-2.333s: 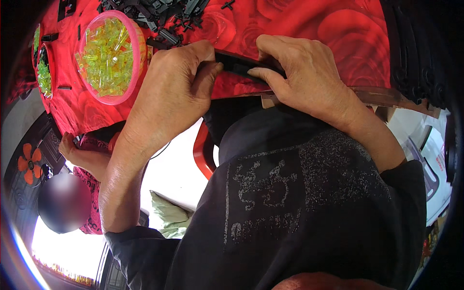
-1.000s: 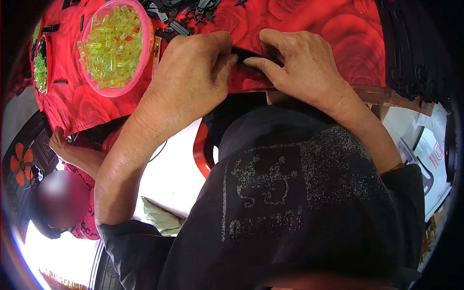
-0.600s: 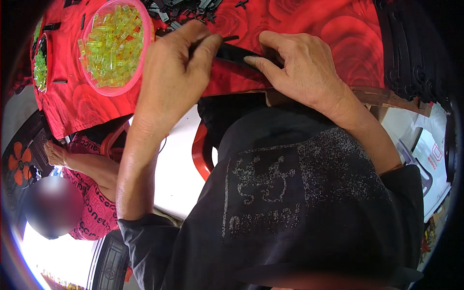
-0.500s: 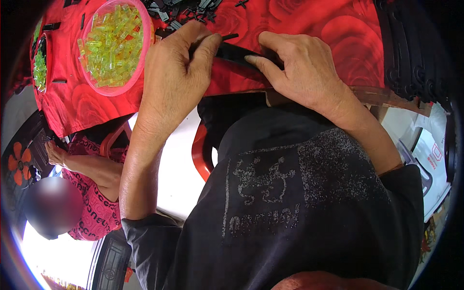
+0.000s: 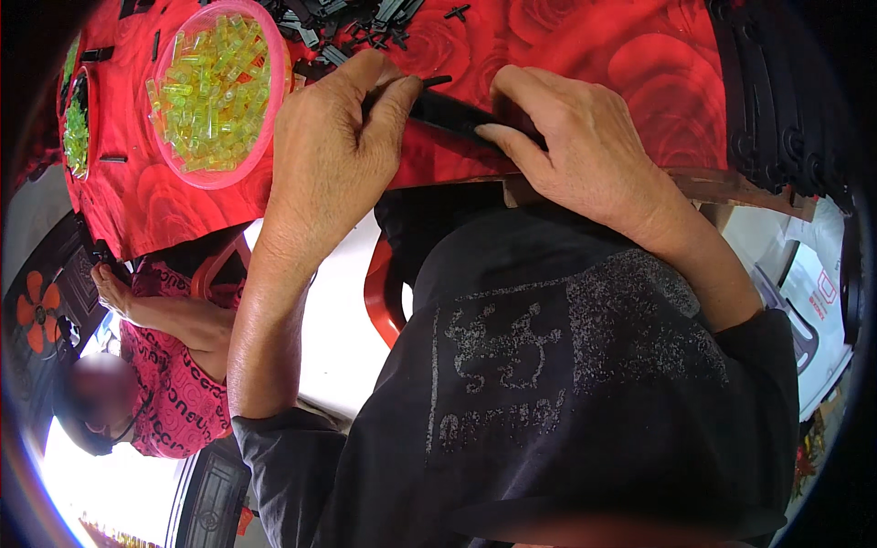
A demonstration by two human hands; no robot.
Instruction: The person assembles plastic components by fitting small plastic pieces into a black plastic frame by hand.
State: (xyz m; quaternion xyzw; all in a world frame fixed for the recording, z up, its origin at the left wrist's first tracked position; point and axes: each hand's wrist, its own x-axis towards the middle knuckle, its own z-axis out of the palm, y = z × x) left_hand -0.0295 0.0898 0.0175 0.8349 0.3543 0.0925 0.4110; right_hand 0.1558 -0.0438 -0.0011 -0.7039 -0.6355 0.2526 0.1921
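Over the near edge of the red rose-patterned tablecloth (image 5: 438, 36), a long, flat black piece (image 5: 449, 113) spans the gap between my two hands. My left hand (image 5: 340, 142) is closed on its left end, thumb pressed against the curled fingers. A thin black stub (image 5: 438, 81) sticks out beside that thumb; whether it belongs to the same piece, I cannot tell. At the other end, my right hand (image 5: 589, 146) pinches the piece between thumb and bent fingers. Most of both fingertips are hidden behind the hands.
Left of my hands stands a pink basket (image 5: 222, 183) of translucent yellow-green tubes (image 5: 215, 96). Small black parts (image 5: 370, 23) lie heaped beyond. Green pieces (image 5: 76, 137) fill a container at far left. Long black strips (image 5: 776, 100) line the right side. A person (image 5: 174, 365) sits at lower left.
Both hands have shifted slightly toward the right and nearer to me, still holding the black piece. At lower left, the other person's head has moved a little.
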